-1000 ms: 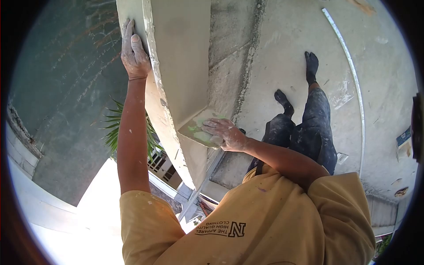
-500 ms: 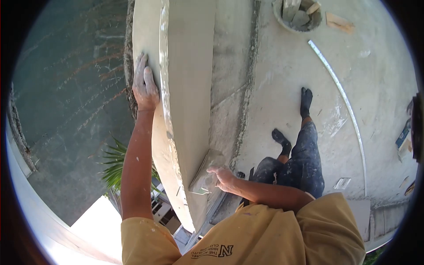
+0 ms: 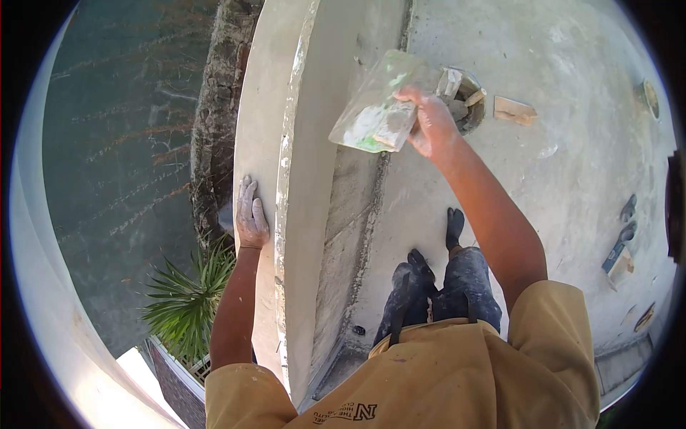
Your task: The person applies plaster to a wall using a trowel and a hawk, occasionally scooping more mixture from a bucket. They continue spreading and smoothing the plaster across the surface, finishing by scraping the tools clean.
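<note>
My right hand (image 3: 436,127) grips a plastering float (image 3: 373,99) by its handle, raised beside the low wall. The float's broad plate is whitish with green patches and smeared with plaster. My left hand (image 3: 253,220), dusted white, rests with its fingers stretched out flat on the smooth outer face of the plastered wall (image 3: 314,129). A rough pale edge strip (image 3: 288,150) runs along the wall between my two hands. Partly hidden behind my right hand is a bucket (image 3: 477,118) with blocky pieces in it.
A brown flat scrap (image 3: 514,111) lies by the bucket on the concrete floor (image 3: 572,200). Further right are a box-like item (image 3: 616,261) and a round container (image 3: 649,99). Beyond the wall, a drop shows a spiky plant (image 3: 189,300) and dark green ground or water.
My right hand has lifted the float from the wall's near base and swung it forward, up toward the bucket. The left hand stays on the wall while the view has shifted.
</note>
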Available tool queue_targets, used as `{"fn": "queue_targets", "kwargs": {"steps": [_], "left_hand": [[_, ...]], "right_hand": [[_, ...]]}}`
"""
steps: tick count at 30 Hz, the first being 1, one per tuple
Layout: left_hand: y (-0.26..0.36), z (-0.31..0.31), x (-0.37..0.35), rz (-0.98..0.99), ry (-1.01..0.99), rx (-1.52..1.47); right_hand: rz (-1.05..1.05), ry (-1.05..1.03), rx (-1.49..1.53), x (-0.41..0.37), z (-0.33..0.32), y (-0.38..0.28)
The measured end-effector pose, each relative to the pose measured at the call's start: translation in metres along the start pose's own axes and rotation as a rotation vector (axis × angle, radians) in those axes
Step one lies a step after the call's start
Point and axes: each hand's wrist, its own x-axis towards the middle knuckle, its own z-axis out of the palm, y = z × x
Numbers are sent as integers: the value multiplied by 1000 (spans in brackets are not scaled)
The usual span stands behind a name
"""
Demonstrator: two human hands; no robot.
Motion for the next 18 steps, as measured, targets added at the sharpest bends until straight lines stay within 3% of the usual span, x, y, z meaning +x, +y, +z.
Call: {"fn": "queue_targets", "kwargs": {"steps": [7,9,12,15,17,18], "left_hand": [[-3,-1,0,2,-62,43],[2,-10,8,-68,-66,-13],[32,-35,34,-390,78,-162],[100,-43,65,-443,328,-279],[172,-21,79,-571,376,-634],[200,-1,86,-501,303,-606]], "right_hand": [[-83,64,-41,-90,-127,-82],[-109,149,-69,-107,-195,-84],[-132,383,-35,-145,-268,-89],[-111,512,41,-160,-295,-99],[-124,563,82,-160,-297,-112],[-142,563,84,-151,-285,-123]]}}
